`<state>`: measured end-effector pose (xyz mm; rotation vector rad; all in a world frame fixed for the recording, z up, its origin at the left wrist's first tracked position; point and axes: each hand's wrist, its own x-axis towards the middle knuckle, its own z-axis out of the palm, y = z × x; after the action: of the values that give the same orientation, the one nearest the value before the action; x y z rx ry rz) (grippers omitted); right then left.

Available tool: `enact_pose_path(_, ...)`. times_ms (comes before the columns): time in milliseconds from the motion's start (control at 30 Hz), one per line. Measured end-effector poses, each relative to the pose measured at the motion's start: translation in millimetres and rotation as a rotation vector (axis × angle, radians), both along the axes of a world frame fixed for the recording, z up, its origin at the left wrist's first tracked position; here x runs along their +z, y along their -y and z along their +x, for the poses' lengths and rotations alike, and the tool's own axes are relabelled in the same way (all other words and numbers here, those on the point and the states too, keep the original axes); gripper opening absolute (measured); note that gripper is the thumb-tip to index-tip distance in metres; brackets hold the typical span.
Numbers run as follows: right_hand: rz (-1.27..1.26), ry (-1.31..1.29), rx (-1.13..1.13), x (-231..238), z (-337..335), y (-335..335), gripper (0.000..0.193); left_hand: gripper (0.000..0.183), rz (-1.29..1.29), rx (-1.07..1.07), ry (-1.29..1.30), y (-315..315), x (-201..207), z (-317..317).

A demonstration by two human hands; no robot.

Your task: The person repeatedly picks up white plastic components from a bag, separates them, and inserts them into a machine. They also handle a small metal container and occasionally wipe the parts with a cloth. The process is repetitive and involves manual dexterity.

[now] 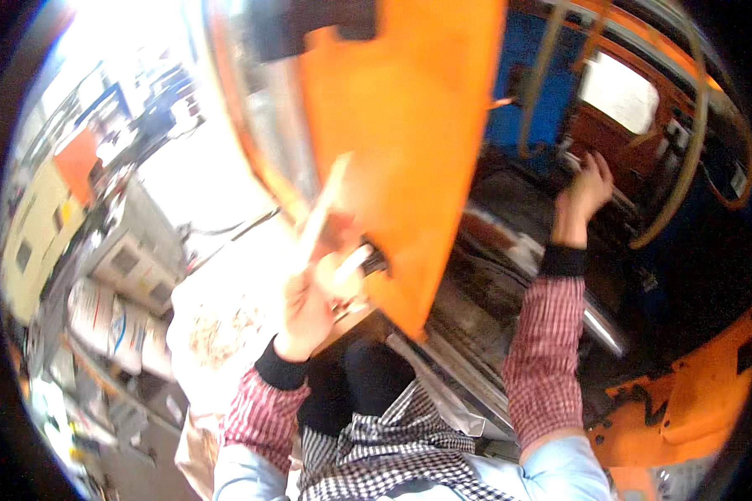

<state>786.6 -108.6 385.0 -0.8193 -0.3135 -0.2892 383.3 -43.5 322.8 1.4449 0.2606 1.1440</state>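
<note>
My left hand (pixel 305 313) is raised in front of an orange machine door (pixel 393 159), beside a black handle (pixel 378 257). Motion smears its fingers, and a long pale shape (pixel 330 200) rises from it; whether that is a finger or a held piece I cannot tell. Deep in the machine's dark opening, my right hand (pixel 587 192) has its fingers bent near a small pale thing (pixel 571 160). What sits between those fingers is too small to make out. Red checked sleeve covers with black cuffs are on both forearms.
Hoses (pixel 698 125) loop down at the right of the opening, near a blue panel (pixel 522 75). A metal rod (pixel 602 326) lies below my right arm. To the left are a pale bag of small pieces (pixel 221 330), white sacks (pixel 104 321) and a grey cabinet (pixel 138 259).
</note>
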Motion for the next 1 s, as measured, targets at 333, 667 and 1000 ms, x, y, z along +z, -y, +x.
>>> enact_pose_path(333,-0.461,1.482,0.226,-68,-288,64,0.037,0.032,-0.184,-0.011,-0.035,73,-35,-51)
enact_pose_path(667,-0.655,1.471,1.151,-103,-337,51,0.031,0.029,-0.444,0.15,-0.239,112,-83,-123)
enact_pose_path(1000,-0.787,0.301,2.288,-166,-344,39,0.019,0.025,-0.548,0.231,-0.199,133,-114,-129)
